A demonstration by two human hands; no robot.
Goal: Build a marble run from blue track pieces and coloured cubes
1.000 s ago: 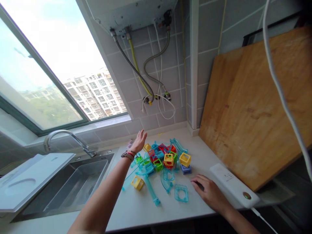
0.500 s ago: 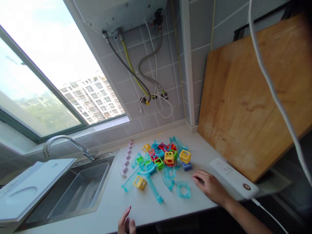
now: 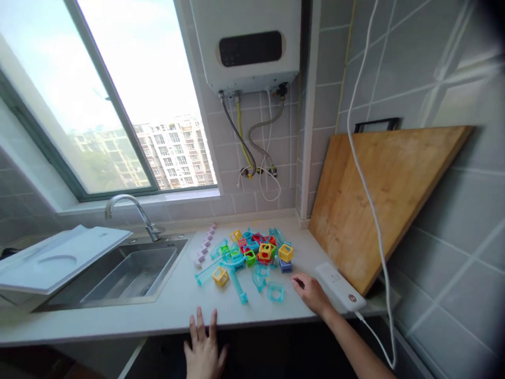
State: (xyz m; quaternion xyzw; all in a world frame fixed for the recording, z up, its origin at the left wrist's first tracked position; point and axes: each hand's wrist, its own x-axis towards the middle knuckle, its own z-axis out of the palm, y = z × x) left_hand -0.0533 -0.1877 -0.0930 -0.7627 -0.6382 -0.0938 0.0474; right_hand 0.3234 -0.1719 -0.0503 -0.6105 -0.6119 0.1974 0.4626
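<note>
A pile of small coloured plastic blocks and clear blue track pieces [image 3: 252, 258] lies on the white counter [image 3: 165, 310] right of the sink. My left hand [image 3: 203, 347] rests at the counter's front edge, fingers stretched flat and apart, holding nothing. My right hand [image 3: 311, 293] lies palm down on the counter just right of the pile, fingers loosely extended, beside a clear blue square piece [image 3: 275, 291] and a white power strip [image 3: 339, 287]. A row of pale pink pieces [image 3: 204, 250] sits left of the pile.
A steel sink [image 3: 126, 273] with a tap [image 3: 136, 213] is at the left, a white board [image 3: 55, 258] over its far side. A large wooden cutting board [image 3: 374, 200] leans on the right wall. A white cable [image 3: 366, 179] hangs down; a water heater [image 3: 248, 45] hangs above.
My left hand pulled back from over the blocks to the counter's front edge. The view rose and drew back, bringing the water heater into sight. My right hand stayed on the counter.
</note>
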